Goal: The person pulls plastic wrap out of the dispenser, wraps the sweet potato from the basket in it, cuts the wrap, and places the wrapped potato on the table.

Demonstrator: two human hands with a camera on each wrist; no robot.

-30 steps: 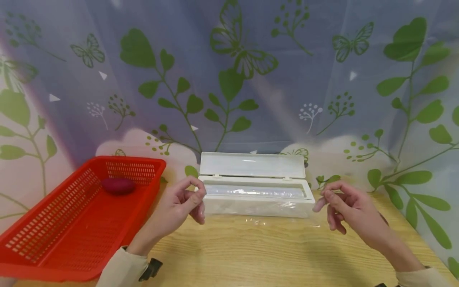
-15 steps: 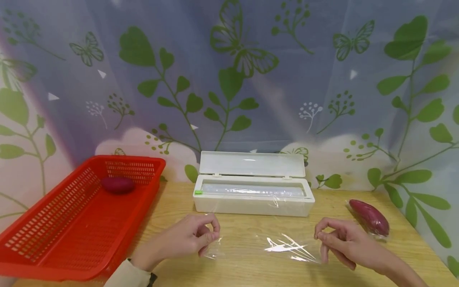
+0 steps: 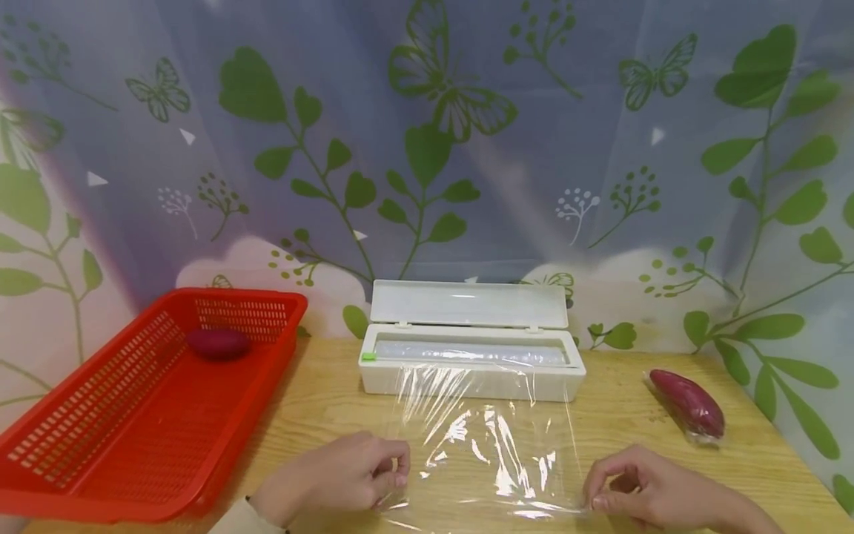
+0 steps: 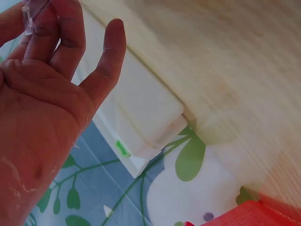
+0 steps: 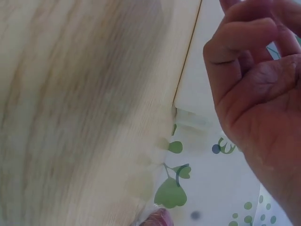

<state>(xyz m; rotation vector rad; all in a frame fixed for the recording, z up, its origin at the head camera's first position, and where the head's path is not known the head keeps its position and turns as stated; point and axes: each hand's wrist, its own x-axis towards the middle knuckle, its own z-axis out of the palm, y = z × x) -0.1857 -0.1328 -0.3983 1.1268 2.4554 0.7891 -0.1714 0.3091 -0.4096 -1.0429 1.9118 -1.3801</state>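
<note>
A clear sheet of plastic wrap (image 3: 494, 445) stretches from the roll (image 3: 467, 353) in the white dispenser box (image 3: 467, 382) toward me, low over the table. My left hand (image 3: 347, 472) pinches its near left corner between thumb and forefinger. At the near right corner my right hand (image 3: 650, 489) pinches the film in the same way. The box lid (image 3: 467, 304) stands raised at the back. In the left wrist view a bit of film (image 4: 28, 19) shows at the fingertips of the left hand (image 4: 42, 94); the right wrist view shows the right hand (image 5: 263, 80) with bent fingers.
A red plastic basket (image 3: 233, 445) stands at the left, with a purple oblong vegetable (image 3: 219, 344) inside. Another purple vegetable, wrapped in film (image 3: 687, 403), lies on the wooden table (image 3: 320, 393) at the right. A patterned curtain hangs behind the box.
Both hands have moved from beside the box down toward the table's near side, drawing the film out into a longer sheet. The box, basket and vegetables stay in place.
</note>
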